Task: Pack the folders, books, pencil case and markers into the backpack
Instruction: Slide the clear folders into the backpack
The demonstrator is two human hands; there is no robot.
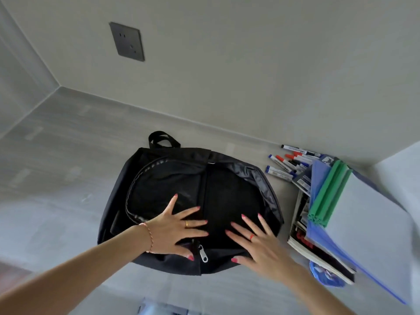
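left hand (176, 228), right hand (254, 241), splayed flat on backpack (159, 189)

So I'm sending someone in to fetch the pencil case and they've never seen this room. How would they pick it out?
Start at the black backpack on the grey surface, then look right to the stack of folders and books. The pencil case peeks out from under the stack's near corner, mostly covered. It is the only rounded, glossy blue piece there; everything around it is flat and straight-edged.

We count one backpack (181, 189) under our two hands, and right of our right hand (259, 242) about eight markers (288, 162), three green folder spines (327, 192).
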